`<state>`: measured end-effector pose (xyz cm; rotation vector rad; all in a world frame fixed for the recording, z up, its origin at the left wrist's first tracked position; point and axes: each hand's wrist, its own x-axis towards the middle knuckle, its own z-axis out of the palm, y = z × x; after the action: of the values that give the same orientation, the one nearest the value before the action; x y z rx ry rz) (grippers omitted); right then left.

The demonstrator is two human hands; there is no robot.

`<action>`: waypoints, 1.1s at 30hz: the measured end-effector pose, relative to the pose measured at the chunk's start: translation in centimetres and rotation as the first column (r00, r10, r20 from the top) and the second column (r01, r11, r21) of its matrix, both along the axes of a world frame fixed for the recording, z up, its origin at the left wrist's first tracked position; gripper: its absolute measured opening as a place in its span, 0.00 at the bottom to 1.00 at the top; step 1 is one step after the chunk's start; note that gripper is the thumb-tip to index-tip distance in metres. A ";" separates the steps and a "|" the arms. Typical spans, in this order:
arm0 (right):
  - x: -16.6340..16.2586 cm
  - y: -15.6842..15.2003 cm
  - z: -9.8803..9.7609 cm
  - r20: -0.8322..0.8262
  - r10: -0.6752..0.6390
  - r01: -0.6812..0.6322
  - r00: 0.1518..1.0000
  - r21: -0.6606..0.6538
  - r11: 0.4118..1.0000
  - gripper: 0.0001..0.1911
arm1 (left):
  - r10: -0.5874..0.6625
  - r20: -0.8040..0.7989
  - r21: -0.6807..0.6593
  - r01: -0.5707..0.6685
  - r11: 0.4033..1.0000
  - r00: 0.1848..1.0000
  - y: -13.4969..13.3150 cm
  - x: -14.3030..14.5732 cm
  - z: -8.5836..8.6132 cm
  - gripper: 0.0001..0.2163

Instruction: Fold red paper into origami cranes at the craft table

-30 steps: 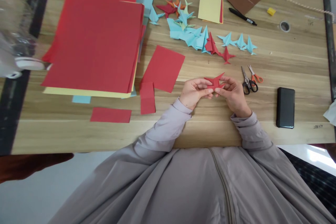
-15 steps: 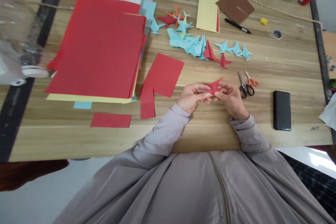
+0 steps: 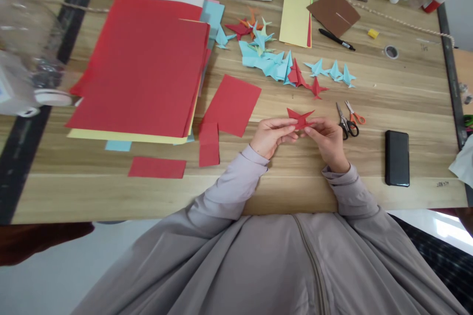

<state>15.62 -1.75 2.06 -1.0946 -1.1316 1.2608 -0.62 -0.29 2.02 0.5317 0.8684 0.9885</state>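
Fingers (image 3: 284,131) of left hand (image 3: 266,138) and right hand (image 3: 330,141), nearly closed, pinch red origami (image 3: 301,120).

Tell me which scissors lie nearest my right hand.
The black-handled scissors, just beside your right hand; the smaller, orange-handled scissors lie farther out, beyond them.

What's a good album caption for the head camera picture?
Left hand and right hand hold folded red paper, with black-handled scissors nearby.
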 end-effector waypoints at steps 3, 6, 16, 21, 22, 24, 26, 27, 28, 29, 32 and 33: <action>0.1 0.0 0.0 0.039 -0.019 0.018 0.999 0.013 1.000 0.13 | 0.022 -0.043 0.054 -0.019 0.998 0.999 -0.1 0.1 -0.1 0.20; 0.1 0.0 0.0 0.033 -0.023 0.022 0.999 0.014 1.000 0.14 | 0.030 -0.132 0.135 -0.012 0.991 0.991 -0.2 0.3 -0.2 0.21; 0.0 0.1 0.2 0.039 0.002 0.001 0.999 -0.084 0.996 0.14 | -0.009 -0.195 0.148 0.039 0.988 0.981 -0.3 0.2 -0.4 0.13; 0.1 0.0 0.3 0.060 0.060 -0.055 0.996 -0.085 0.995 0.12 | -0.024 -0.127 0.089 0.035 0.995 0.992 -0.4 0.5 -0.2 0.16; 0.1 -0.1 0.2 0.073 0.068 -0.063 0.995 -0.066 0.996 0.11 | -0.011 -0.119 0.083 0.021 0.996 0.993 -0.3 0.5 -0.2 0.17; 0.2 -0.1 0.0 0.103 0.078 -0.078 0.992 -0.008 0.997 0.08 | 0.022 -0.109 0.083 -0.013 0.996 0.994 -0.2 0.6 -0.3 0.18; 0.3 -0.1 -0.2 0.132 0.086 -0.092 0.988 0.038 0.995 0.06 | 0.052 -0.103 0.086 -0.043 0.995 0.993 -0.1 0.6 -0.4 0.18; 0.4 -0.2 -0.2 0.147 0.088 -0.097 0.985 0.049 0.994 0.06 | 0.066 -0.102 0.084 -0.058 0.995 0.993 -0.1 0.5 -0.4 0.18; 0.4 -0.2 -0.2 0.164 0.088 -0.098 0.983 0.052 0.994 0.06 | 0.079 -0.103 0.079 -0.071 0.994 0.992 -0.1 0.5 -0.4 0.18; 0.4 -0.2 -0.2 0.183 0.083 -0.094 0.980 0.051 0.994 0.06 | 0.089 -0.105 0.072 -0.081 0.994 0.990 0.0 0.5 -0.4 0.18; 0.4 -0.2 0.0 0.233 0.046 -0.061 0.971 0.058 0.996 0.05 | 0.109 -0.110 0.056 -0.103 0.993 0.988 -0.1 0.4 -0.3 0.18; 0.3 -0.2 0.0 0.236 0.033 -0.049 0.971 0.062 0.997 0.04 | 0.111 -0.102 0.052 -0.106 0.993 0.989 -0.1 0.4 -0.3 0.17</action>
<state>15.97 -1.98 2.09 -1.1970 -1.3706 1.1367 -0.23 -0.40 1.76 0.5853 0.9784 1.0901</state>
